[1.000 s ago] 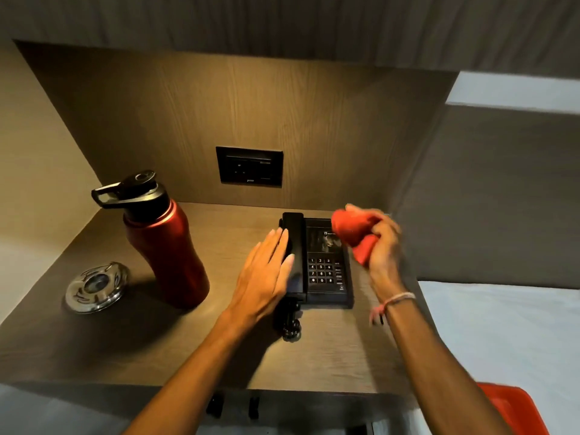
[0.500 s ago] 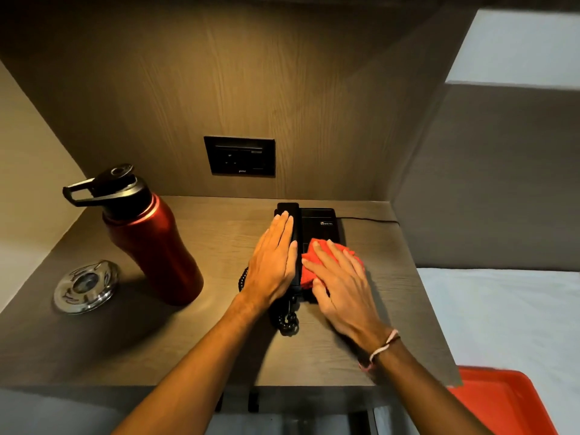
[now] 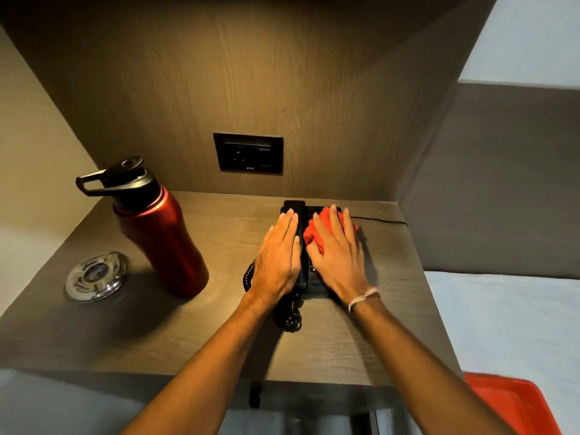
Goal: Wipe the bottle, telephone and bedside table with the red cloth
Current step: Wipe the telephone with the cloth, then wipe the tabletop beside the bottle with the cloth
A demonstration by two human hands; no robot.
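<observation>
A black telephone (image 3: 295,206) lies near the back of the wooden bedside table (image 3: 219,340), mostly hidden under my hands. My left hand (image 3: 277,257) rests flat, fingers together, on the handset side. Flat on the keypad side lies my right hand (image 3: 337,255), pressing the crumpled red cloth (image 3: 312,232) onto the phone. The coiled cord (image 3: 288,315) hangs out at the front. A red metal bottle (image 3: 163,237) with a black lid stands upright to the left, apart from both hands.
A shiny metal ashtray (image 3: 95,276) sits at the table's left. A black socket plate (image 3: 248,152) is on the back wall. The phone's cable (image 3: 379,220) runs right. A bed (image 3: 508,324) and a red tray (image 3: 514,403) lie to the right.
My right hand came down from the air with the bunched cloth, pressed it on the keypad, then slid it toward the phone's back. My left hand stayed on the handset.
</observation>
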